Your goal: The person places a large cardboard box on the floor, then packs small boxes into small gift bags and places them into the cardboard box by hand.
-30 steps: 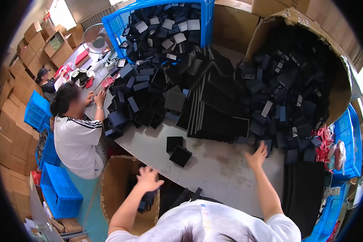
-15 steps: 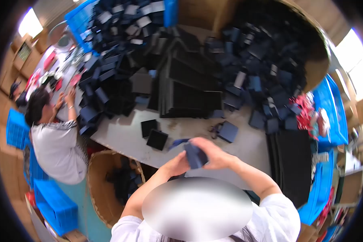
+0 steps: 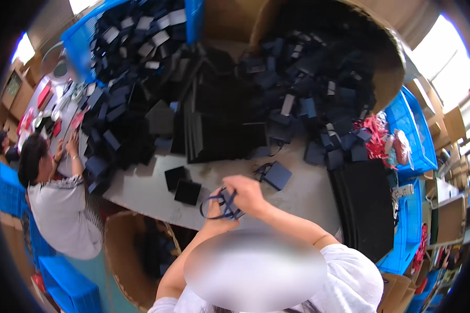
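A small navy gift box (image 3: 236,213) is in my left hand (image 3: 218,221), in front of my chest over the table's near edge. A dark blue ribbon (image 3: 206,213) crosses the box and stands out in a loop on its left. My right hand (image 3: 246,195) is closed at the top of the box, with its fingers on the ribbon; the fingertips are partly hidden. Two small black square pieces (image 3: 187,192) lie on the table just left of my hands. Another navy box with a ribbon (image 3: 277,176) rests to their right.
Stacked black sheets (image 3: 227,141) stand mid-table, between heaps of navy boxes (image 3: 107,112). A big cardboard drum (image 3: 394,68) spills more boxes at the back right. Black boards (image 3: 363,208) lie on the right. A co-worker (image 3: 62,216) sits left, beyond a cardboard bin (image 3: 122,250).
My hands and the box have shifted left and slightly down in view. The box is turned and its ribbon loop now shows clearly. The whole scene has shifted left as the head moved.
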Action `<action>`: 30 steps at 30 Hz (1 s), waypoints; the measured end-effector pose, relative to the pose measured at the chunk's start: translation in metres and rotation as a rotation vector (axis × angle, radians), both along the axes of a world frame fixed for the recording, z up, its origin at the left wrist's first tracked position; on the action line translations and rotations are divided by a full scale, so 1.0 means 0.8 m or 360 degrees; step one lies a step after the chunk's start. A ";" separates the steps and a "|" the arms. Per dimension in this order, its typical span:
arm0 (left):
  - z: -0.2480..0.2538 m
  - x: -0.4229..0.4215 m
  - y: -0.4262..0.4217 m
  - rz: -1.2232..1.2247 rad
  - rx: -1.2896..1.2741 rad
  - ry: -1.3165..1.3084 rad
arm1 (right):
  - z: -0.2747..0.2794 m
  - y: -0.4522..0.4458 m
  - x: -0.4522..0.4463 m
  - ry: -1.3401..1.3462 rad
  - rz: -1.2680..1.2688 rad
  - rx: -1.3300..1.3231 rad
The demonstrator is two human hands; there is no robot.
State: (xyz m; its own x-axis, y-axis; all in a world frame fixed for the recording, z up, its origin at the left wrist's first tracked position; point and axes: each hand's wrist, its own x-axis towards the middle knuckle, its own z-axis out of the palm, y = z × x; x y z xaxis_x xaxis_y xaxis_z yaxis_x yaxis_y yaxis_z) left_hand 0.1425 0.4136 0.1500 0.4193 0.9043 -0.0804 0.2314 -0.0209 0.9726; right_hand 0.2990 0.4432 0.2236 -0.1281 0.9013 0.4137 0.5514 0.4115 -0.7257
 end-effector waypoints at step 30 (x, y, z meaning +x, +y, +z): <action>-0.032 -0.103 0.043 -0.0448 0.0158 0.1835 | -0.085 -0.017 0.068 0.0952 -0.0600 -0.1555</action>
State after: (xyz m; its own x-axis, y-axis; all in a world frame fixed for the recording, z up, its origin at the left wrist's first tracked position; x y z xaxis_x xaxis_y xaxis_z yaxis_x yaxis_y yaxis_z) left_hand 0.0604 0.4478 0.1242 0.3307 0.8155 -0.4749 0.9435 -0.2746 0.1854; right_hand 0.3534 0.4294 0.1560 0.1897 0.8064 -0.5601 -0.0115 -0.5686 -0.8226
